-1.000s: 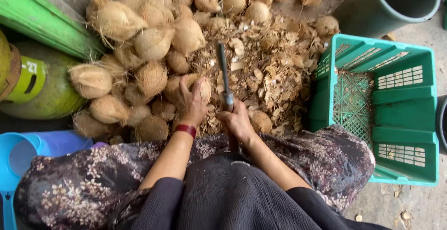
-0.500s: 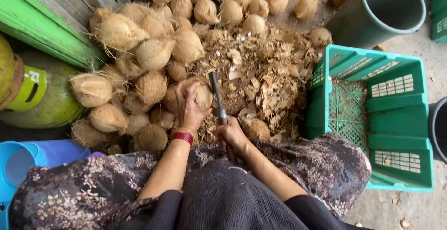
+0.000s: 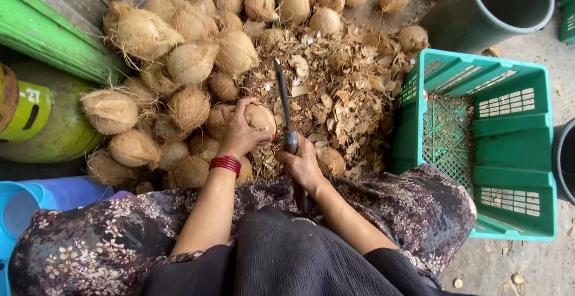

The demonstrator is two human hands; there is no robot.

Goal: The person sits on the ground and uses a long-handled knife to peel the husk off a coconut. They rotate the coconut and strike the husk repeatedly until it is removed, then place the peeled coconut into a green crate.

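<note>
Left of the husk litter, the left hand curls around a coconut by the coconut pile; the right hand grips a long blade, edge probably toward it. Keep fingers behind the cut, shave thinly; 1 green crate sits right

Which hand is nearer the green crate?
Right. The right hand grips the knife just left of the green crate; the left hand holds a coconut farther left.
</note>
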